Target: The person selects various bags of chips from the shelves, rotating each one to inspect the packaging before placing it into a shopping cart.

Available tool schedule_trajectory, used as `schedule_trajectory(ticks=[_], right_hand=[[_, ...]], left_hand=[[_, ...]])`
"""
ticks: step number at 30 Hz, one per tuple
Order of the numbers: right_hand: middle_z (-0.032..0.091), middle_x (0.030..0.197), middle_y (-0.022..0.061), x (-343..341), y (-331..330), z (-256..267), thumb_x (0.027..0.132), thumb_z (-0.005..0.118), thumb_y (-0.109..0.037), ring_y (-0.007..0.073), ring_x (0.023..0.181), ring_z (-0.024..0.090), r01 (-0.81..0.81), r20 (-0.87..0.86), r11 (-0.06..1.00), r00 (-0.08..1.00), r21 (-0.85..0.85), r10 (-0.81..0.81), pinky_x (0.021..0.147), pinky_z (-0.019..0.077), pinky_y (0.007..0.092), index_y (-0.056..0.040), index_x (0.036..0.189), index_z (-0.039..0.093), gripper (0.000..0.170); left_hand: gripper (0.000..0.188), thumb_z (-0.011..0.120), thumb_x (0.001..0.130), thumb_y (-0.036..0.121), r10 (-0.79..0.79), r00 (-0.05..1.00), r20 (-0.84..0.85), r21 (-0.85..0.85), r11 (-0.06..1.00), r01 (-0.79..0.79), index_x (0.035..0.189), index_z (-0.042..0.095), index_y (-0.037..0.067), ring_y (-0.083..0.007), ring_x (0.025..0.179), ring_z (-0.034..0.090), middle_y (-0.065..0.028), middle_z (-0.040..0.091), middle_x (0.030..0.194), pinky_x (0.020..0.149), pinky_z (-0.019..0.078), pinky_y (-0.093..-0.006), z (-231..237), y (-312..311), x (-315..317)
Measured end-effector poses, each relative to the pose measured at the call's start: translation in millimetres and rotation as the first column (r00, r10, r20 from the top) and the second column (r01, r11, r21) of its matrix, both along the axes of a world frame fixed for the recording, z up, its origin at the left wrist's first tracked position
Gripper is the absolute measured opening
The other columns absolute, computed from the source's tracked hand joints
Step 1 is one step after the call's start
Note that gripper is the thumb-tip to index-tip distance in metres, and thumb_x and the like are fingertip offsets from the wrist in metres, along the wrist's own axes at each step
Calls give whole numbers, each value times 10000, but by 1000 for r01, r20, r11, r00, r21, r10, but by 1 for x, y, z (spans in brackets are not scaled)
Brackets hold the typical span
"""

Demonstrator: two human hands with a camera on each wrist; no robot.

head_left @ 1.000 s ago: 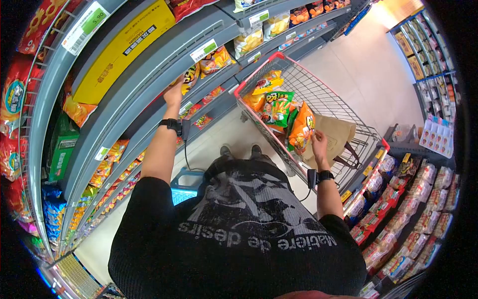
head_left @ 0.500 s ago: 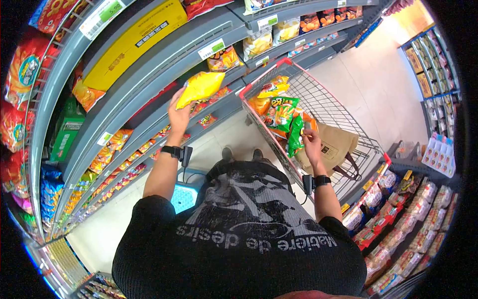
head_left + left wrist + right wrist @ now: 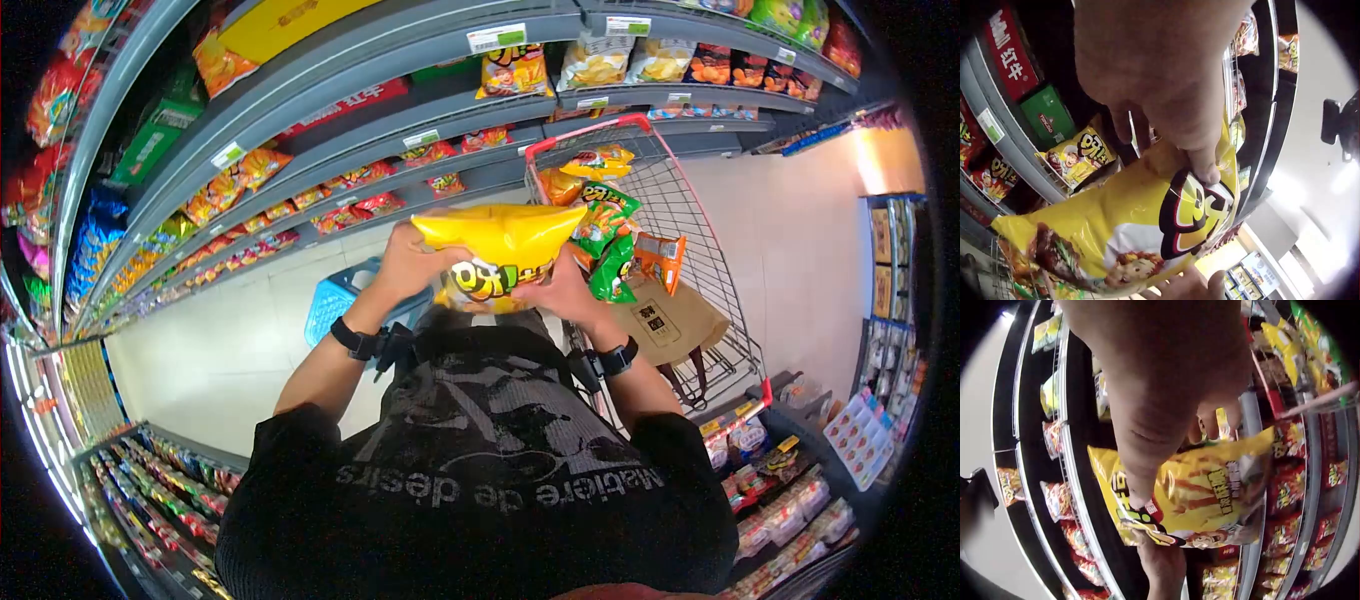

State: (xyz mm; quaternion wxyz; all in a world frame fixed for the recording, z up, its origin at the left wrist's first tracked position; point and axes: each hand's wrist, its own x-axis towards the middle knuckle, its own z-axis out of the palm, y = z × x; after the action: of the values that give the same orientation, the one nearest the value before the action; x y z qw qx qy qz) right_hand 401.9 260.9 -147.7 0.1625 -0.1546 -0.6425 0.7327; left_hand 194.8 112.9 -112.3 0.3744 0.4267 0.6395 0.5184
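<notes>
A plump yellow snack bag [image 3: 500, 235] is held in front of the shirt, between both hands. My left hand [image 3: 411, 264] grips its left side, with the thumb on the printed front; in the left wrist view that thumb presses beside the large black-and-white lettering. On the opposite side my right hand [image 3: 568, 296] grips the bag, its thumb also on the front in the right wrist view. Beside the right hand stands a shopping cart [image 3: 642, 122] holding green snack bags [image 3: 612, 265], a yellow bag [image 3: 600, 161], an orange bag [image 3: 660, 260] and a brown bag [image 3: 672, 322] with dark handles.
Grey store shelves [image 3: 400, 90] curve along the far and left sides, stocked with snack bags. A blue plastic basket or stool [image 3: 335, 300] stands on the floor at the left. More packaged goods [image 3: 785, 520] line a shelf at the lower right.
My left hand has taken the yellow bag off the shelf and brought it in front of the body. My right hand has left the cart's bags and joined it on the yellow bag.
</notes>
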Motion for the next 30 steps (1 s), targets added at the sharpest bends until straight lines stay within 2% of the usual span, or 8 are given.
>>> schedule_trajectory(ticks=[3, 4, 5, 7, 14, 17, 19, 30], right_hand=[[510, 1285, 83, -11, -17, -9, 759, 752, -29, 179, 1177, 507, 25, 10, 982, 1000, -185, -24, 987, 426, 328, -16, 1358, 348, 723], [519, 1275, 84, -15, -23, -11, 771, 738, -24, 178, 1167, 515, 50, 1, 974, 999, -220, -51, 983, 428, 328, -16, 1356, 351, 701], [527, 1264, 85, -20, -30, -12, 784, 723, -20, 178, 1157, 522, 77, -6, 964, 997, -256, -81, 979, 429, 327, -16, 1354, 355, 679], [540, 1244, 86, -28, -41, -13, 829, 679, -34, 168, 1126, 535, 100, 31, 970, 995, -220, -95, 970, 434, 324, -11, 1343, 363, 603], [564, 1195, 77, -60, -95, -9, 867, 678, -137, 156, 1064, 565, 12, 134, 965, 991, -264, 24, 916, 471, 313, -9, 1325, 378, 562], [578, 1177, 76, -74, -117, -8, 866, 680, -131, 161, 1046, 582, -65, 93, 904, 989, -422, 115, 895, 486, 308, -9, 1322, 385, 557], [586, 1172, 80, -82, -135, 0, 878, 662, -119, 171, 1039, 594, -23, 103, 901, 992, -434, 74, 890, 497, 320, -21, 1315, 394, 522], [555, 1227, 93, -116, -195, 4, 917, 624, -186, 195, 1096, 575, 40, 155, 868, 987, -495, 43, 929, 492, 353, -34, 1330, 383, 502]], left_hand=[[572, 777, 790, 258, 151, 957, 247, -58, 988, -141, 1231, 528, -9, -151, 1064, 582, -66, 628, 1124, 946, 455, -322, -13, -18, 9], [736, 796, 765, 332, 92, 957, 273, -4, 995, -95, 1321, 436, 11, -169, 1146, 535, -72, 566, 1230, 1000, 414, -334, -16, -21, 12], [899, 828, 720, 321, 86, 956, 279, -33, 996, -80, 1397, 315, 27, -182, 1211, 486, -77, 492, 1320, 1043, 371, -339, -21, -29, 16], [957, 840, 696, 278, 105, 982, 157, -90, 992, -92, 1422, 265, 39, -183, 1235, 465, -81, 469, 1340, 1065, 348, -345, -18, -40, 18], [771, 773, 777, 170, 205, 895, 397, -73, 979, -192, 1386, 322, 28, -161, 1153, 522, -79, 533, 1270, 980, 432, -329, -31, -101, -3], [712, 753, 802, 156, 194, 835, 514, -35, 978, -206, 1366, 344, 10, -159, 1126, 541, -83, 554, 1249, 956, 451, -319, -31, -131, -14], [710, 750, 802, 151, 191, 789, 584, -9, 973, -229, 1366, 344, 7, -164, 1130, 539, -86, 552, 1252, 955, 453, -320, -26, -147, -15], [627, 685, 860, 180, 210, 746, 632, 43, 951, -305, 1366, 352, 15, -174, 1110, 557, -101, 556, 1245, 932, 466, -313, -42, -200, -44]])
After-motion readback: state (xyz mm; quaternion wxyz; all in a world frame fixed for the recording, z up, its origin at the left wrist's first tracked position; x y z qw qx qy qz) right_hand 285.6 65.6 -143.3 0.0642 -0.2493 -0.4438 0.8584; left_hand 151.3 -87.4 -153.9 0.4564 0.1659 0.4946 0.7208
